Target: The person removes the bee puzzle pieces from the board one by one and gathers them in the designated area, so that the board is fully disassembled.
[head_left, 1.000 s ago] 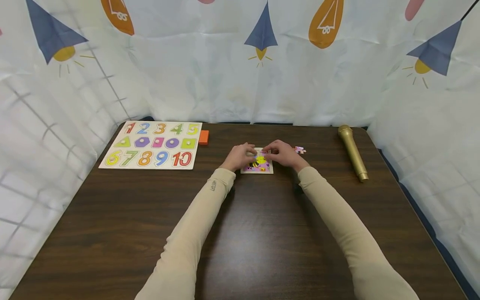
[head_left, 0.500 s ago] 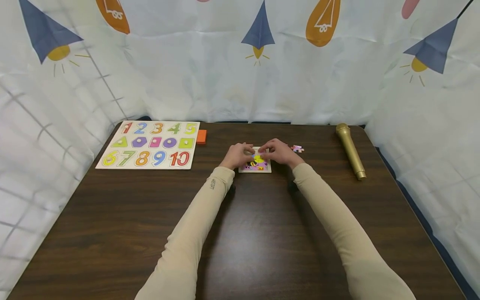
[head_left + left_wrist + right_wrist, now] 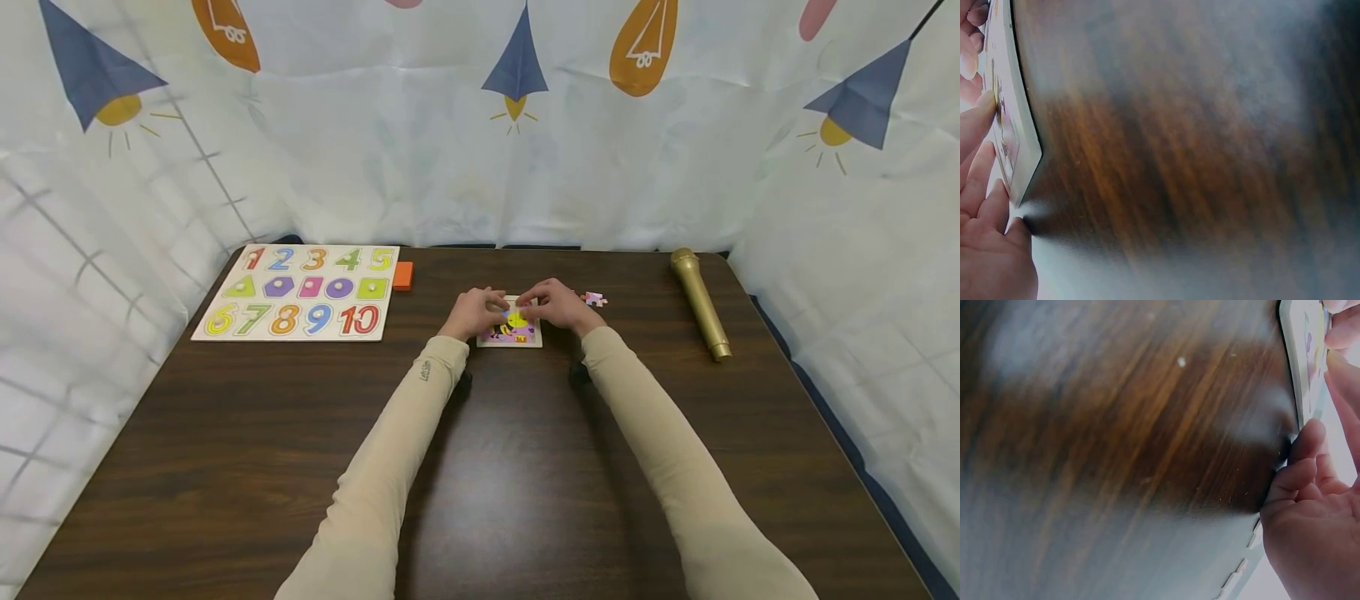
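Note:
A small square jigsaw puzzle (image 3: 513, 337) with a pale frame and a yellow and black bee-like picture on purple lies flat at mid-table. My left hand (image 3: 476, 312) is at its left side, with fingers fairly straight; in the left wrist view the thumb (image 3: 979, 125) touches the puzzle's face and other fingers meet its edge. From the right, my right hand (image 3: 558, 304) reaches over the upper part, thumb and fingertips close together on the picture. In the right wrist view its lower fingers (image 3: 1294, 478) curl beside the frame. Whether a piece sits between the right fingertips is hidden.
Loose pink puzzle pieces (image 3: 595, 298) lie just beyond the right hand. On the left is a number and shape board (image 3: 292, 292), with an orange block (image 3: 403, 276) beside it. A gold microphone (image 3: 701, 304) lies at the right. White printed curtains (image 3: 420, 167) surround the dark table (image 3: 480, 467).
The camera view has shifted slightly. Both hands stay over the puzzle, with only tiny movement at the fingertips.

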`<state>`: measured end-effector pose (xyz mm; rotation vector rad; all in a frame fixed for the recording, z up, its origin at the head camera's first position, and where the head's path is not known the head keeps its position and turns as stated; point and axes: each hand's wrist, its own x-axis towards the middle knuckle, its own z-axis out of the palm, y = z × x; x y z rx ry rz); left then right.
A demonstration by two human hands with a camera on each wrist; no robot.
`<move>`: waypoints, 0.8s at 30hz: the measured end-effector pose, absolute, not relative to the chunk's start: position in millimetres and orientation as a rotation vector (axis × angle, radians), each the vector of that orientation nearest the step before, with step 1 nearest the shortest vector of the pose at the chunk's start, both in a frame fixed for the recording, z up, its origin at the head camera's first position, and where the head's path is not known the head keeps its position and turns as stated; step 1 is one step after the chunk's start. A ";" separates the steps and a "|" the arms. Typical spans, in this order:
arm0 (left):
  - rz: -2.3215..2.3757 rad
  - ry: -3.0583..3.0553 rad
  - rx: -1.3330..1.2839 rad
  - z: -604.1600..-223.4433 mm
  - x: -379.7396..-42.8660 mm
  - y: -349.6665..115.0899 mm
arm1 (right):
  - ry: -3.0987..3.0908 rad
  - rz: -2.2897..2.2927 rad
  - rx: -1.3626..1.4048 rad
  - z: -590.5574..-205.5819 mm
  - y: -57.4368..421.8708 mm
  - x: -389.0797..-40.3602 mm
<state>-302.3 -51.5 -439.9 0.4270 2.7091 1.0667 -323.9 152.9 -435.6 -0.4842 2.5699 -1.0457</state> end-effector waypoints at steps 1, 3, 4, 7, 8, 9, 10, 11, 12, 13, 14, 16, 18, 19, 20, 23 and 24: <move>1.069 2.710 0.427 -439.9 -302.1 -51.7 | 2.567 -1.048 -0.484 -435.7 152.9 -324.1; 1.073 2.710 0.427 -439.9 -302.0 -52.0 | 2.560 -1.059 -0.484 -435.6 152.7 -324.1; 1.073 2.711 0.430 -440.0 -302.0 -52.2 | 2.559 -1.060 -0.481 -435.6 152.8 -323.9; 1.071 2.714 0.439 -440.5 -302.3 -52.5 | 2.553 -1.065 -0.467 -435.9 153.3 -323.7; 1.067 2.716 0.442 -440.8 -302.6 -52.6 | 2.551 -1.066 -0.464 -435.9 153.4 -323.6; 1.065 2.717 0.444 -441.1 -302.7 -52.6 | 2.550 -1.068 -0.463 -436.1 153.4 -323.5; 1.064 2.718 0.446 -441.1 -302.7 -52.4 | 2.550 -1.066 -0.461 -436.1 153.8 -323.4; 1.065 2.717 0.445 -441.1 -302.8 -52.2 | 2.548 -1.068 -0.466 -436.1 153.9 -323.3; 1.068 2.716 0.443 -441.1 -302.8 -52.0 | 2.547 -1.069 -0.474 -436.1 154.0 -323.1; 1.069 2.715 0.441 -441.1 -302.9 -51.8 | 2.546 -1.069 -0.478 -436.2 154.2 -322.9; 1.070 2.714 0.440 -441.0 -302.8 -51.7 | 2.547 -1.066 -0.479 -436.4 154.3 -322.6; 1.076 2.712 0.433 -440.7 -302.6 -51.2 | 2.553 -1.053 -0.483 -437.0 154.3 -322.1; 1.076 2.713 0.428 -440.6 -302.5 -50.9 | 2.561 -1.036 -0.482 -437.4 154.1 -321.6; 1.072 2.715 0.427 -440.5 -302.5 -50.8 | 2.564 -1.030 -0.481 -437.6 153.9 -321.4; 1.071 2.716 0.425 -440.4 -302.4 -50.7 | 2.566 -1.023 -0.480 -437.6 153.6 -321.2; 1.064 2.717 0.421 -439.9 -302.4 -50.5 | 2.566 -1.014 -0.487 -437.2 152.7 -320.5; 1.062 2.716 0.419 -439.7 -302.4 -50.5 | 2.565 -1.010 -0.488 -436.9 152.3 -320.3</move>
